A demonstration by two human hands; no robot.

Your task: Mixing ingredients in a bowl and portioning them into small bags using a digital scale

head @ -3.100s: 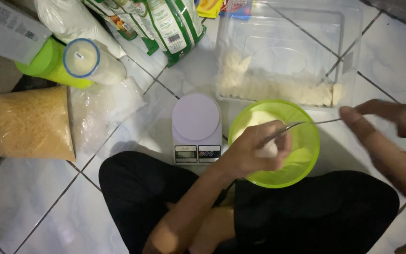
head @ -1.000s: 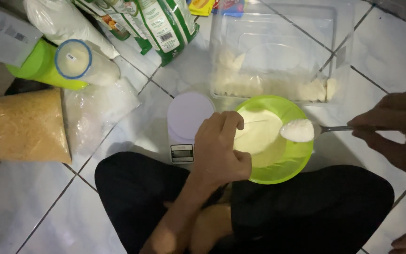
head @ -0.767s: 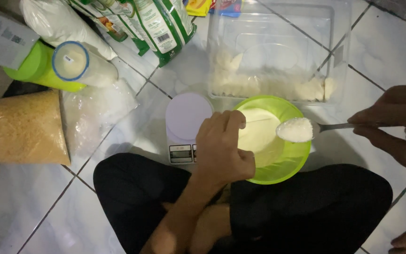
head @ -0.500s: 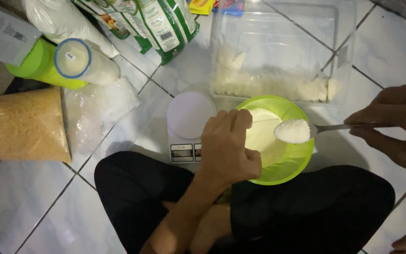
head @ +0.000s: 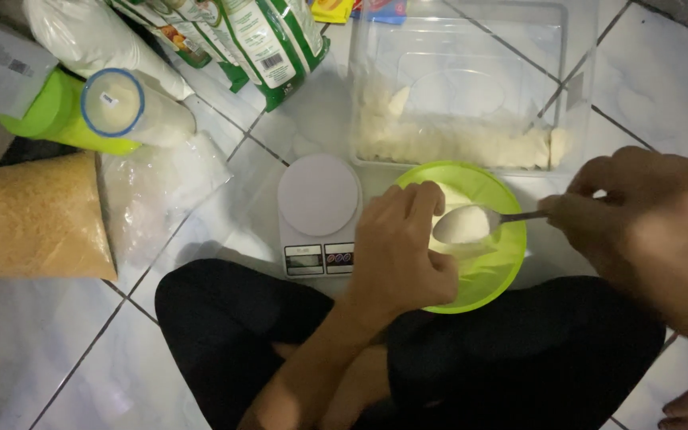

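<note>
- Spoon [head: 471, 223]: heaped with white powder, it sits over the green bowl [head: 503, 263], level, its bowl end just beside my left hand's fingertips and its handle running right into my right hand.
- Far to the left of my left hand lies a clear bag of golden crumbs [head: 29, 219], and above it a green container [head: 53, 115] on its side with a blue-rimmed round lid [head: 111, 102] facing me.
- A clear empty plastic bag [head: 157, 195] lies between the crumbs and the scale.
- Up and left of my left hand stand green and white packets [head: 268, 44], leaning together.
- The white kitchen scale [head: 318, 211] sits just left of my left hand, its round plate bare, its display nearest my knee.
- My left hand [head: 400, 255] is curled narrow over the near left rim of the green bowl, fingers bent down onto it, gripping the edge.
- Beyond both hands is a clear plastic tub [head: 567, 48] with pale white pieces along its near wall, just past the bowl's far rim.
- My right hand [head: 646, 223] is closed tight, pinching the spoon's handle at the bowl's right side.
- My crossed legs in black trousers [head: 519, 358] lie under and nearer than both hands, on white floor tiles [head: 25, 350].
</note>
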